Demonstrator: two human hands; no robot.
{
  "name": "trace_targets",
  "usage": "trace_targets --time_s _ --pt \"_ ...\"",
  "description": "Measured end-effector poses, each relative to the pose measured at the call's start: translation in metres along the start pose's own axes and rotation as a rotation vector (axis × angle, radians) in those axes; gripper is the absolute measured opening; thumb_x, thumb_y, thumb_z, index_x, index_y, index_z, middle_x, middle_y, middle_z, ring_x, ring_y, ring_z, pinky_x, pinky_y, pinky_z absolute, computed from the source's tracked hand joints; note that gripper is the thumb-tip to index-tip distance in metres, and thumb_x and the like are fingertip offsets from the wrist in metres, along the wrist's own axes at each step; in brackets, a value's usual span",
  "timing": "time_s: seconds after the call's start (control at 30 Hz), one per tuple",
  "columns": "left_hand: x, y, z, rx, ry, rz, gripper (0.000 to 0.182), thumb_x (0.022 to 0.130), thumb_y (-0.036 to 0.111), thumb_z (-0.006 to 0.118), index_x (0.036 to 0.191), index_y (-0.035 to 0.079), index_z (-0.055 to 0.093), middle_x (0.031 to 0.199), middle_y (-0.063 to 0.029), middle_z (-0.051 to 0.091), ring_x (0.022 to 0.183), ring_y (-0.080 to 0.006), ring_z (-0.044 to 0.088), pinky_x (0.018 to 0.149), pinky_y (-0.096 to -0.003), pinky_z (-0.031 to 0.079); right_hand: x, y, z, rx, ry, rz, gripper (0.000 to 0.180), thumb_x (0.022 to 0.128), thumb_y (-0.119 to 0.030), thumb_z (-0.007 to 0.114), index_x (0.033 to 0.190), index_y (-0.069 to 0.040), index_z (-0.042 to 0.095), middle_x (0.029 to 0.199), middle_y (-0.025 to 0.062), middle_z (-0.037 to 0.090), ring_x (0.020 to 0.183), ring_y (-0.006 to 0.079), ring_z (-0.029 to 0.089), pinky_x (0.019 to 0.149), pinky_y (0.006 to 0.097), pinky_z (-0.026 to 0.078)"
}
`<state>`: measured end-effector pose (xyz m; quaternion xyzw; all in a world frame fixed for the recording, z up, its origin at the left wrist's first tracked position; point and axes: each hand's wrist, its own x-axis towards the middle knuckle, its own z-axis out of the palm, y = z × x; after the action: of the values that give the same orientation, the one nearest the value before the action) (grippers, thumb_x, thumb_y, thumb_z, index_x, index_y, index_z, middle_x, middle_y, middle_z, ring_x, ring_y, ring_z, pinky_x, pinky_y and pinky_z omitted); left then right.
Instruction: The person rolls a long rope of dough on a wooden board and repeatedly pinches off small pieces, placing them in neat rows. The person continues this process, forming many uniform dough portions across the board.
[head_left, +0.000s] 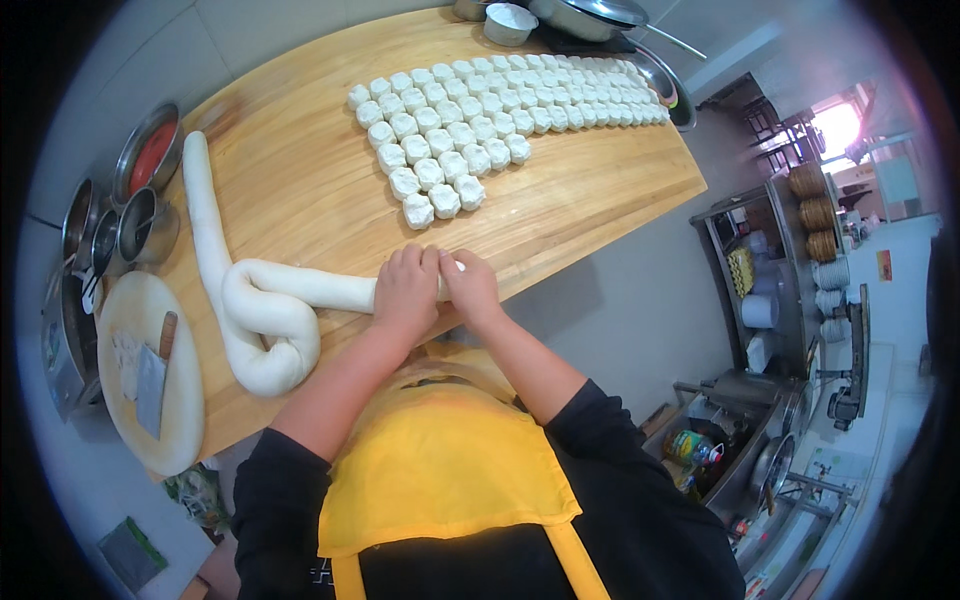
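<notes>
A long, thick rope of white dough (322, 289) lies looped on the wooden worktable (300, 187), its far tail stretching up the left side. My left hand (409, 286) wraps over the rope near its right end. Right beside it, my right hand (469, 285) grips the very tip, and a bit of dough shows at its thumb. The two hands touch each other close to the table's front edge. Beyond them, many cut dough pieces (452, 163) sit in close rows, reaching toward the table's far right corner.
At left, a round chopping board (187, 405) carries a cleaver (152, 390) with a wooden handle. Behind it stand metal pots (150, 225) and a steel bowl (166, 124) with red contents. A white tub (510, 25) and a lidded pan (577, 19) stand at the back.
</notes>
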<state>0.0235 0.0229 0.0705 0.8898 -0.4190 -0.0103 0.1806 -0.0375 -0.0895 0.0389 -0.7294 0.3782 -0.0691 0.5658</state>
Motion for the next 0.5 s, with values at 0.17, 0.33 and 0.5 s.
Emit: trace_targets --time_s 0.17,0.33,0.5 --pt "0.013 0.025 0.001 -0.219 -0.114 0.002 0.037 0.08 0.017 0.068 0.114 0.003 0.06 0.101 -0.0154 0.071 0.095 -0.0328 0.067 0.085 -0.0438 0.052 -0.011 -0.005 -0.02 -0.073 0.203 -0.163 0.026 0.091 -0.027 0.068 0.088 -0.001 0.068 0.079 0.0193 0.069 0.07 0.0312 0.066 0.067 0.0408 0.052" --pt "0.028 0.048 0.014 -0.226 -0.323 -0.104 0.031 0.081 0.026 0.065 0.106 0.008 0.069 0.09 -0.0154 0.073 0.086 -0.0356 0.07 0.076 -0.0467 0.054 -0.009 0.016 -0.042 -0.074 0.263 -0.25 0.019 0.09 -0.019 0.066 0.087 -0.001 0.066 0.074 0.0135 0.067 0.061 0.0192 0.061 0.061 0.0355 0.05" --pt "0.06 0.081 0.031 -0.146 -0.573 -0.054 0.028 0.082 0.029 0.063 0.094 0.007 0.074 0.095 -0.0157 0.074 0.089 -0.0349 0.071 0.078 -0.0453 0.056 0.019 0.053 -0.088 0.219 0.135 0.006 0.01 0.087 -0.012 0.064 0.083 -0.003 0.063 0.07 0.0054 0.061 0.056 0.0118 0.054 0.05 0.0296 0.043"
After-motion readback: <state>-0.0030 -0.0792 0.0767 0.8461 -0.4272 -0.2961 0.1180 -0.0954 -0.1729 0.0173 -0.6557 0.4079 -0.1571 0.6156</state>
